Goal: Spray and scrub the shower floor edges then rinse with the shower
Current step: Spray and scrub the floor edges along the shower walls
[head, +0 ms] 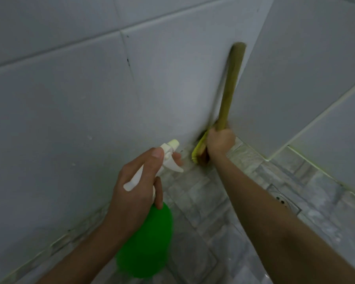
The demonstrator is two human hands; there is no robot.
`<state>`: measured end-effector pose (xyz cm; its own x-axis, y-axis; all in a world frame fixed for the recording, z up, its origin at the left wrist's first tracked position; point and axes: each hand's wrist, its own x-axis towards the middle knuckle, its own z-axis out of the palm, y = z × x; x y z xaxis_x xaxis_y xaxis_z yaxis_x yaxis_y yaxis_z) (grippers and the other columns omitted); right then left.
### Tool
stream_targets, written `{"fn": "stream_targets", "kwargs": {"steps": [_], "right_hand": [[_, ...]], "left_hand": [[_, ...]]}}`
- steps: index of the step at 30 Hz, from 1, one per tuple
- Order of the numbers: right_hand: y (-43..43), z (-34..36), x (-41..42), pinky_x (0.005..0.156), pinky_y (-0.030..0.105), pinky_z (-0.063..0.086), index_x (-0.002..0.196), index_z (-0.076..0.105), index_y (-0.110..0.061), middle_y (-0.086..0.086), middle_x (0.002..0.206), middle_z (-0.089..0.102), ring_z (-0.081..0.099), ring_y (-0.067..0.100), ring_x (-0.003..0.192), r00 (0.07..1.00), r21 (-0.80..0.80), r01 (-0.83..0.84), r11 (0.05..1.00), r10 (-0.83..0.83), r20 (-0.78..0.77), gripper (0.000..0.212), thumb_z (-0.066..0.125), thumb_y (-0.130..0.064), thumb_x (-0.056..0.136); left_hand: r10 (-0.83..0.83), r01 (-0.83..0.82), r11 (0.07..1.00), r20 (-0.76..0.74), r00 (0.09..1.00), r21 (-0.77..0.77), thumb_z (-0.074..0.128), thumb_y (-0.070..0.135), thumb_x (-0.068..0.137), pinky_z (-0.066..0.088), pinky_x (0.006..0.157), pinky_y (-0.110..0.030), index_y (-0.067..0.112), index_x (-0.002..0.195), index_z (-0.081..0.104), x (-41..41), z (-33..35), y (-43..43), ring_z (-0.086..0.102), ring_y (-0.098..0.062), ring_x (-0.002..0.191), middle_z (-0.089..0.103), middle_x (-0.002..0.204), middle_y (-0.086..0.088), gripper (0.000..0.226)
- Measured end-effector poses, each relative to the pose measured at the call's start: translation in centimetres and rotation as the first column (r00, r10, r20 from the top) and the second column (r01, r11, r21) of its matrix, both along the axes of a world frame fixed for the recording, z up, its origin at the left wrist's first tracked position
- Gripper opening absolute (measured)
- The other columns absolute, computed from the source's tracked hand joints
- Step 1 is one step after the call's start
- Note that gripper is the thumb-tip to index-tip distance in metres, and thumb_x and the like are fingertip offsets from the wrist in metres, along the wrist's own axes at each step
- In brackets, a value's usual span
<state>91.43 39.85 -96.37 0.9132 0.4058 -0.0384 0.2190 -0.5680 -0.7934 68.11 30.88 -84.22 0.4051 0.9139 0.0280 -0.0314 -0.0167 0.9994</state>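
My right fingers curled round long wooden yellow-bristled scrub brush, low on handle; head in corner beyond square metal floor drain. Left hand grips neck of green plastic spray bottle, left of drain. Brush stiff, light; bottle probably wet-slick.

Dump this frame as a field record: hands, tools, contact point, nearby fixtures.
left hand: grips spray bottle at its trigger head
spray bottle: green body, white head, nozzle toward the corner
right hand: grips brush low on its wooden handle
brush: yellow bristles at the floor-wall corner, handle pointing up
floor drain: right of the right forearm
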Motion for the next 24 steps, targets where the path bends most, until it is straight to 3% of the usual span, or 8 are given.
{"fn": "stream_targets", "kwargs": {"steps": [3,4,9,12,14,18,21,24], "right_hand": [[-2.9,-1.2,-3.6,0.067,0.034,0.046,0.103,0.069,-0.007,0.014,0.082,0.068,0.064,0.032,0.077,0.989,0.053,-0.147,0.988,0.147,-0.010,0.027,0.059,-0.024,0.085],[-3.6,-1.4,-3.9,0.065,0.033,0.045,0.097,0.070,-0.007,0.013,0.078,0.068,0.065,0.031,0.075,0.986,0.100,-0.157,0.982,0.162,-0.039,0.025,0.060,-0.026,0.086],[-4.2,0.8,0.7,0.074,0.030,0.048,0.091,0.075,-0.010,0.013,0.088,0.072,0.067,0.025,0.088,0.957,0.156,-0.162,0.974,0.194,-0.215,0.025,0.061,-0.030,0.087],[-6.7,2.4,2.1,0.066,0.033,0.052,0.082,0.074,-0.005,0.011,0.076,0.071,0.066,0.015,0.069,0.939,0.297,-0.147,0.943,0.228,-0.258,0.036,0.067,-0.040,0.084],[-8.9,3.5,1.8,0.055,0.024,0.049,0.085,0.075,-0.005,0.007,0.066,0.066,0.059,0.010,0.055,0.930,0.392,-0.127,0.911,0.247,-0.272,0.039,0.066,-0.043,0.086],[-11.0,4.5,1.3,0.045,0.019,0.043,0.071,0.066,0.000,0.008,0.055,0.058,0.053,0.009,0.046,0.974,0.408,-0.004,0.913,0.097,-0.206,0.050,0.065,-0.048,0.085],[-10.4,4.8,1.4,0.049,0.028,0.042,0.059,0.050,-0.011,0.011,0.056,0.052,0.050,0.016,0.050,0.978,0.332,0.182,0.925,-0.138,-0.154,0.056,0.060,-0.061,0.082],[-9.3,4.9,1.8,0.058,0.032,0.043,0.061,0.045,-0.017,0.004,0.066,0.052,0.052,0.017,0.059,0.978,0.371,0.184,0.910,-0.131,-0.164,0.049,0.059,-0.060,0.083]], "left_hand": [[0.010,-0.011,1.000,-0.030,0.999,-0.005,0.045,0.059,0.086,0.036,0.041,-0.020,0.029,0.098,0.080,-0.3,-0.1,-0.1,0.041,-0.022,0.033,0.069,0.085,-0.033,0.048],[0.007,-0.007,1.000,-0.036,0.999,-0.003,0.045,0.060,0.086,0.036,0.042,-0.021,0.031,0.097,0.079,-0.5,-0.2,-0.3,0.040,-0.023,0.033,0.067,0.084,-0.035,0.046],[-0.008,0.008,1.000,-0.043,0.999,0.013,0.044,0.061,0.087,0.037,0.042,-0.021,0.034,0.093,0.079,-0.9,0.3,-1.2,0.040,-0.024,0.034,0.066,0.083,-0.037,0.045],[-0.028,0.028,0.999,-0.012,1.000,0.018,0.043,0.060,0.087,0.036,0.041,-0.019,0.036,0.091,0.079,-1.1,1.0,-1.5,0.040,-0.022,0.034,0.070,0.088,-0.029,0.043],[-0.042,0.042,0.998,-0.020,0.999,0.040,0.043,0.059,0.088,0.037,0.043,-0.018,0.036,0.089,0.078,-1.2,1.3,-1.7,0.041,-0.023,0.033,0.072,0.089,-0.023,0.042],[-0.041,0.044,0.998,-0.072,0.997,0.050,0.042,0.063,0.089,0.038,0.045,-0.018,0.034,0.091,0.078,-1.7,1.2,-2.0,0.042,-0.024,0.035,0.065,0.086,-0.039,0.046],[-0.018,0.021,0.999,-0.071,0.997,0.040,0.043,0.064,0.087,0.038,0.044,-0.019,0.032,0.092,0.079,-1.8,1.3,-1.9,0.042,-0.023,0.035,0.065,0.085,-0.040,0.048],[-0.012,0.014,0.999,-0.050,0.999,0.036,0.046,0.063,0.085,0.038,0.043,-0.019,0.034,0.093,0.079,-1.7,1.4,-1.9,0.042,-0.024,0.035,0.066,0.086,-0.038,0.045]]}}
